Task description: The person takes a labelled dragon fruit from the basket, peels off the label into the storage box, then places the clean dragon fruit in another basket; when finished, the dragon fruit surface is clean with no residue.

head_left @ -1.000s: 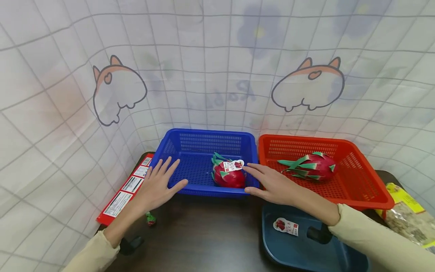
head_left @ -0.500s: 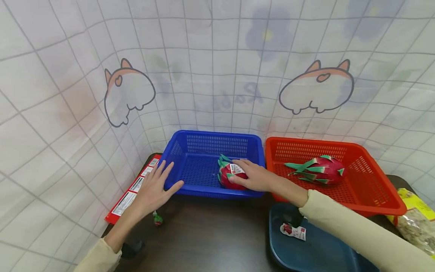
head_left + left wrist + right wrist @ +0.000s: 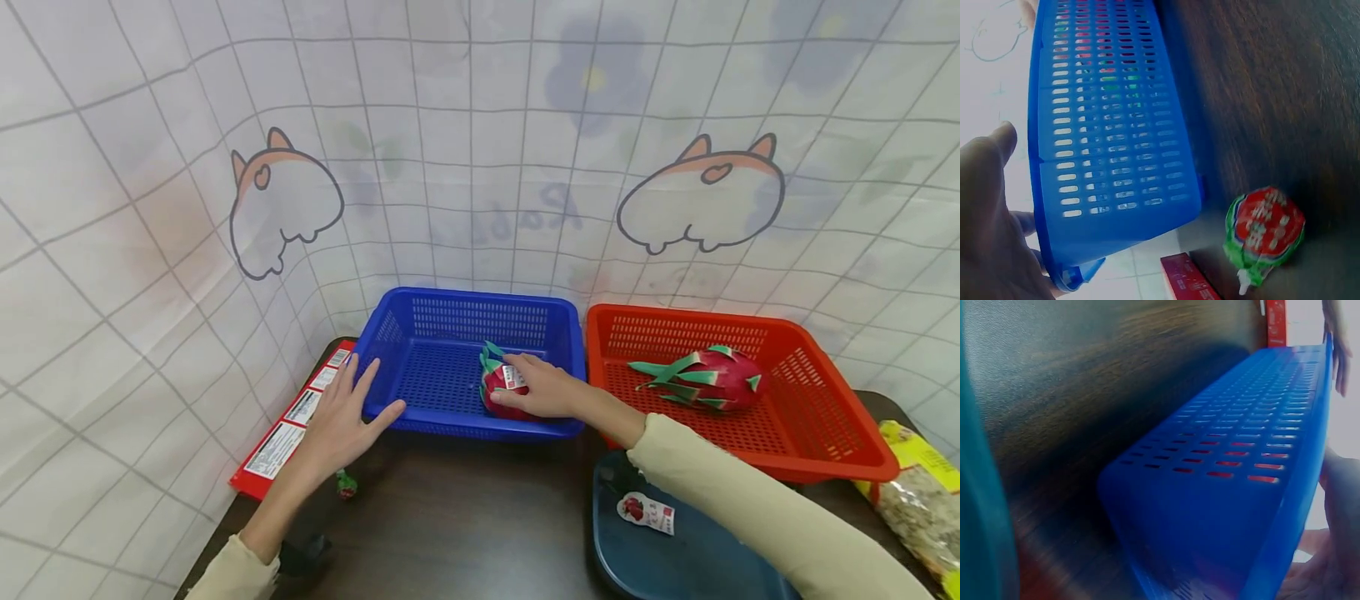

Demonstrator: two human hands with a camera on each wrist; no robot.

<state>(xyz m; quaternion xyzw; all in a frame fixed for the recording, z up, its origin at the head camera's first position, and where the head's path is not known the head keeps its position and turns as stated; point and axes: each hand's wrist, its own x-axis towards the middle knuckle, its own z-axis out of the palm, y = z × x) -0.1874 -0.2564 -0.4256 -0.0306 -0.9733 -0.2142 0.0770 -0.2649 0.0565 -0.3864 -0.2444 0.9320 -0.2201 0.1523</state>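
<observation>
A red dragon fruit (image 3: 493, 385) with green leaf tips and a white label lies at the right side of the blue basket (image 3: 427, 421). My right hand (image 3: 551, 392) grips it from the right, fingers over its top and thumb on the near side. Spread fingers of my left hand (image 3: 337, 425) are at the basket's left rim. In the left wrist view, that hand (image 3: 991, 212) is beside the rim of the basket (image 3: 1122, 231). Low in the right wrist view, part of my right hand (image 3: 1310, 575) shows past the basket's wall (image 3: 1185, 519).
Right of the blue basket, a red basket (image 3: 825, 467) holds another dragon fruit (image 3: 723, 379). Nearer stands a dark blue tray (image 3: 697, 567) with a loose label (image 3: 647, 512). Also around are a red box (image 3: 273, 450), a green-and-red wrapped item (image 3: 346, 485) and a yellow-topped bag (image 3: 918, 492).
My right hand has moved from the blue basket's right rim onto the dragon fruit inside and taken hold of it. The label has shifted slightly left. My left hand stays at the left rim.
</observation>
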